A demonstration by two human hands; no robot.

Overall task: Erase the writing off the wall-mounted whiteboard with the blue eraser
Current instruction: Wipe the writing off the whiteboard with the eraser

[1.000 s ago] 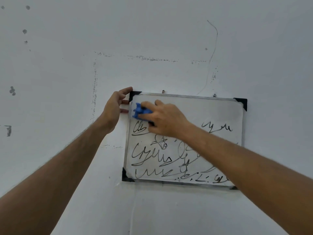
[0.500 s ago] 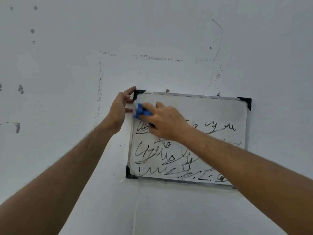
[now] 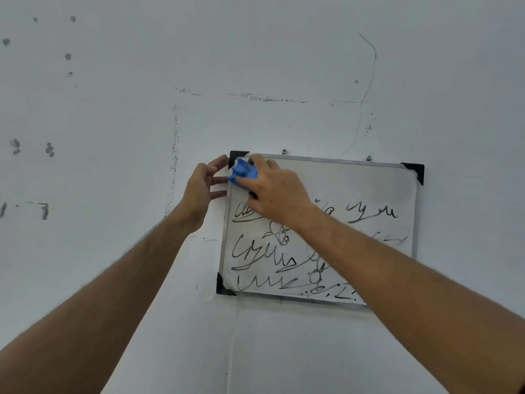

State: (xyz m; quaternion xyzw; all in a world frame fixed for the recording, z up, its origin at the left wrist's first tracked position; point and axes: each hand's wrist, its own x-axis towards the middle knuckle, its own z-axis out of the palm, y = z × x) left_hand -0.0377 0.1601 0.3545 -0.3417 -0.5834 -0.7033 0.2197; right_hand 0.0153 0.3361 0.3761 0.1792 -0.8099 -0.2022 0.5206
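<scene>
Head view: right hand (image 3: 272,191) clamped on blue eraser (image 3: 243,172), fingers wrapped over its top, pressed flat against whiteboard (image 3: 355,189) at upper-left corner, just beside black corner cap (image 3: 237,156); eraser long axis tilted, running from upper left down to lower right, exposed end pointing toward the left frame edge. Left hand (image 3: 202,191) with fingers spread apart, tips touching the board's left frame edge, holding nothing. Top strip of board wiped clean but smudgy, black scribbles (image 3: 264,255) across middle and lower rows, board landscape, hung on marked white wall (image 3: 142,109).
</scene>
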